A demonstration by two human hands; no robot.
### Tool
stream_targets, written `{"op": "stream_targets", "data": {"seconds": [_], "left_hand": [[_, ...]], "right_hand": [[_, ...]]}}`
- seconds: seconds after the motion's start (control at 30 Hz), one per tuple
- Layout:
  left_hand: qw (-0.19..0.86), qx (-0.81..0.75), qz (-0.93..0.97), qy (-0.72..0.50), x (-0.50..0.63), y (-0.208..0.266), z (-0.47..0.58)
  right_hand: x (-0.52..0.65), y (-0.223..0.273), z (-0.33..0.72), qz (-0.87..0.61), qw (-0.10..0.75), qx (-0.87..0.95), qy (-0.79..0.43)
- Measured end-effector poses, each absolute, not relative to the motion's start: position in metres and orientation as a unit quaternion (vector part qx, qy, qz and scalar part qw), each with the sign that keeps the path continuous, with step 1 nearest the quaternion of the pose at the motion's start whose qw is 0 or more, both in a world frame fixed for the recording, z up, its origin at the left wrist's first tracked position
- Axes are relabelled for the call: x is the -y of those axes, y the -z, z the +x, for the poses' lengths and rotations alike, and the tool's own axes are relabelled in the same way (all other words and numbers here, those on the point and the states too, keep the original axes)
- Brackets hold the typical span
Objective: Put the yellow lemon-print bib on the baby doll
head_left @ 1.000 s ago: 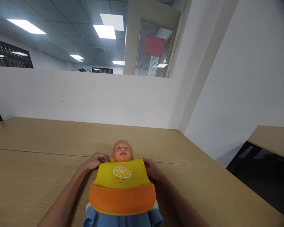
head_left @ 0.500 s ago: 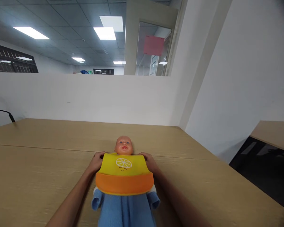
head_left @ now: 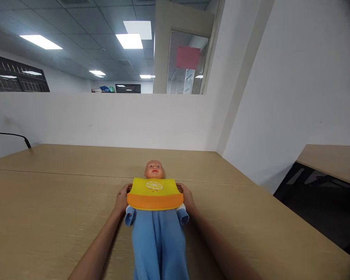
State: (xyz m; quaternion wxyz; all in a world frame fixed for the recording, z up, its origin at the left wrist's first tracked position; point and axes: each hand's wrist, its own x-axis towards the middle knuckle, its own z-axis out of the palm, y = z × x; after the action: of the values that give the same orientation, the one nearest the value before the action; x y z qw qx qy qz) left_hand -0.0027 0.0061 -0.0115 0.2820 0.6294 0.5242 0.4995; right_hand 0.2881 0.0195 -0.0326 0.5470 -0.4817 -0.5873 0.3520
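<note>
The doll (head_left: 155, 202) lies face up mid-bench (head_left: 46, 202) in blue clothes, wearing a yellow-and-orange bib (head_left: 154, 193) printed with a white citrus slice and a small smile; no lettering shows. The left hand (head_left: 121, 199) and right hand (head_left: 187, 196) press against the bib's two sides, fingers curled on its edges. A black cable (head_left: 6, 133) trails far left.

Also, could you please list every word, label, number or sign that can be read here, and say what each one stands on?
No readable text anywhere.
Yellow and orange silicone bib on the baby doll in blue clothes: only a white citrus slice drawing with a small smiling face, no words.
Pink paper sheet on the glass partition: blank or too blurred to read.
White poster beneath it: too small to read.
</note>
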Motion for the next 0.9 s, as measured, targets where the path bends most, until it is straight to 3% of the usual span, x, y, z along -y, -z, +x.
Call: {"op": "stream_targets", "data": {"seconds": [0.1,0.3,0.6,0.9], "left_hand": [[0.261,-0.549,0.639,-0.471,0.015,0.012,-0.003],[0.251,-0.596,0.613,-0.454,0.079,0.013,-0.004],[0.255,-0.513,0.649,-0.499,0.238,0.033,-0.001],[0.08,-0.468,0.775,-0.417,0.266,0.023,0.043]], "right_hand": [[0.005,0.034,0.288,-0.507,0.522,0.615,-0.302],[0.07,0.03,0.284,-0.513,0.51,0.608,-0.328],[0.212,0.04,0.288,-0.551,0.492,0.613,-0.279],[0.269,0.034,0.27,-0.485,0.4,0.777,-0.03]]}}
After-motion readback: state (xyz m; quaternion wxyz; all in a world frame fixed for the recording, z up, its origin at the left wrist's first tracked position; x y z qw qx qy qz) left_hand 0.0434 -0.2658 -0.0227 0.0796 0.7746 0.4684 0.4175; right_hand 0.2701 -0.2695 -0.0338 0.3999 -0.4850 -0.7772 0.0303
